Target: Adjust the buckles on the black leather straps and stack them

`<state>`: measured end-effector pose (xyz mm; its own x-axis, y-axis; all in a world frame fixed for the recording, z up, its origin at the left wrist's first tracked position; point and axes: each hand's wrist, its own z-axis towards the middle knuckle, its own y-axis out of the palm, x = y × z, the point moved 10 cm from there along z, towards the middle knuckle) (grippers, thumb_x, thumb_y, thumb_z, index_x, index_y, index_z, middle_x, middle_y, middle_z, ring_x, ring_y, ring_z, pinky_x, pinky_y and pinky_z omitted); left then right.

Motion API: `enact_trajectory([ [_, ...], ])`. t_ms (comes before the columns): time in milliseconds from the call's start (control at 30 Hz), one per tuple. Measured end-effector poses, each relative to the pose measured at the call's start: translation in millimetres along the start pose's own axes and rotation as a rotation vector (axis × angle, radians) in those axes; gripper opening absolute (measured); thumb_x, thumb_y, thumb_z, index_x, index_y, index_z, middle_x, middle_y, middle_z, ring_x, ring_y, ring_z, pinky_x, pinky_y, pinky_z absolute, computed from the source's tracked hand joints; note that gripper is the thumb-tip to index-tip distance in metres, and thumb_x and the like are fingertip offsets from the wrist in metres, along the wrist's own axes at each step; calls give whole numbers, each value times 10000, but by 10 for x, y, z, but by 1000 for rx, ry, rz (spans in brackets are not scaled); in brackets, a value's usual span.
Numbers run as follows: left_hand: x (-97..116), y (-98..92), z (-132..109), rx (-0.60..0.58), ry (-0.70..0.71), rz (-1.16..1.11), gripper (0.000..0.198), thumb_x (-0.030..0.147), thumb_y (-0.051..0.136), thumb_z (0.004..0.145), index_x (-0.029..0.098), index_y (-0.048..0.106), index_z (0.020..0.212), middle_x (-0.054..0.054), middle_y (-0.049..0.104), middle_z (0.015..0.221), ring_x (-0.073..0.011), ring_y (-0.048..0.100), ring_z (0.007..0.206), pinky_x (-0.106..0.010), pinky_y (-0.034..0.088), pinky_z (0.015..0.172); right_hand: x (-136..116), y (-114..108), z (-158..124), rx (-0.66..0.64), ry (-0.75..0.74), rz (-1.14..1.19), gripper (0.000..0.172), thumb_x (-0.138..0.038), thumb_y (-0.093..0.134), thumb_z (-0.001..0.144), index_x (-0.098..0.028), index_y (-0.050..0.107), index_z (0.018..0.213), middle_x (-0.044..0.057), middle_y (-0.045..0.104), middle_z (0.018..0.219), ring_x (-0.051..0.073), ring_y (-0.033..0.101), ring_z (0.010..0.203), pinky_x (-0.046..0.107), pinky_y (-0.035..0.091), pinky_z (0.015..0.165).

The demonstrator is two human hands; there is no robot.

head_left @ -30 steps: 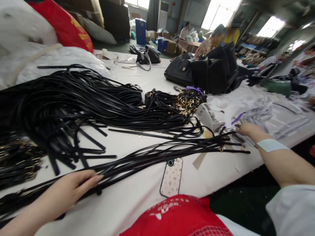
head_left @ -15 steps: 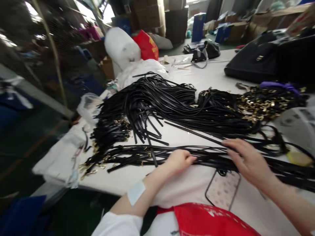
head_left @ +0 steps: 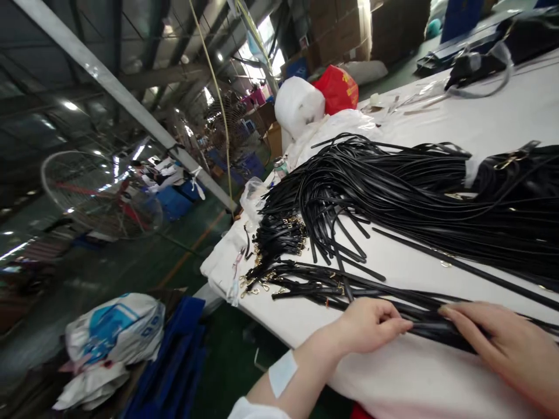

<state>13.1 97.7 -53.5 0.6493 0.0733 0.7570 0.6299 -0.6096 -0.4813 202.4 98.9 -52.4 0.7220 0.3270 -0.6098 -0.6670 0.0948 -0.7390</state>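
Note:
A long row of thin black straps (head_left: 402, 297) with gold clasps lies along the near part of the white table. My left hand (head_left: 371, 326) is closed at the front edge of this row, fingers curled round a black strap and thumb pressed toward them. My right hand (head_left: 502, 343) is to its right, with its fingertips closed on straps of the same row; its underside is hidden. Behind both hands spreads a big heap of black straps (head_left: 393, 180). A smaller bundle of short straps with gold hardware (head_left: 279, 238) sits at the left end.
The table's left edge carries white cloth (head_left: 222, 256) and a clear plastic bag (head_left: 253, 198). A white roll (head_left: 299, 105) and a red bag (head_left: 338, 90) stand at the back. Left on the floor are a caged fan (head_left: 102, 195), a white-and-blue sack (head_left: 116, 326) and blue panels (head_left: 174, 355).
The view has swung left, so the table now appears further right and the phone is out of sight. My right hand has come closer to my left; both stay at the strap row.

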Motion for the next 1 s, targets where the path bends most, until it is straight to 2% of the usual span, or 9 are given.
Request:
enact_trajectory([
  [133,32,290,136,-34,93,175,264,429,566,851,213,711,896,3,697,812,-127,575,703,-195,393,571,-145,518,-162,-169,-65,176,343,-525,517,871,-298,770,916,46,765,937,278,716,867,372,591,800],
  [200,73,214,177,-61,169,227,259,397,518,885,223,707,918,0,717,849,-138,611,756,-196,435,617,-58,696,-221,-263,4,249,352,-535,530,871,-283,766,935,50,764,958,265,719,860,330,597,782],
  [267,48,-208,221,47,189,287,329,395,428,947,214,703,941,-5,723,868,-137,627,791,-199,468,674,37,797,-248,-363,70,320,361,-556,554,857,-267,763,918,57,762,949,264,714,858,299,591,781],
  [400,-251,-1644,266,555,-63,659,349,350,379,988,200,693,984,-52,691,1016,-164,614,956,-252,470,879,111,856,-242,-536,208,460,361,-571,557,851,-265,743,891,35,751,888,243,701,818,237,574,746],
  [467,-427,-2107,333,635,-149,730,264,266,443,956,176,685,1010,-100,649,1104,-214,570,1080,-321,427,982,70,854,-228,-590,247,508,341,-563,578,832,-266,739,876,23,744,856,233,696,795,218,566,727],
  [533,-607,-2373,409,665,-221,774,200,216,558,885,138,670,1030,-149,609,1150,-270,530,1144,-386,402,1015,14,832,-204,-608,260,538,316,-543,607,812,-259,740,855,22,740,837,233,693,788,211,561,718],
  [767,-820,-2509,493,662,-245,814,193,235,722,778,136,650,926,-140,632,1068,-286,561,1090,-404,409,984,0,785,-165,-608,304,591,363,-561,612,799,-219,733,796,44,724,783,223,674,705,203,551,595],
  [900,-602,-2540,346,679,-142,731,211,356,684,839,190,644,963,-63,687,988,-195,617,925,-302,454,878,106,784,-153,-567,328,627,361,-568,624,791,-224,735,780,40,725,773,236,685,741,215,570,643],
  [1000,-294,-2425,170,692,-39,670,249,438,600,893,204,632,975,-20,692,959,-144,614,862,-239,456,817,216,588,-45,-331,316,602,395,-606,632,762,-230,735,698,45,714,685,241,683,632,245,584,566],
])
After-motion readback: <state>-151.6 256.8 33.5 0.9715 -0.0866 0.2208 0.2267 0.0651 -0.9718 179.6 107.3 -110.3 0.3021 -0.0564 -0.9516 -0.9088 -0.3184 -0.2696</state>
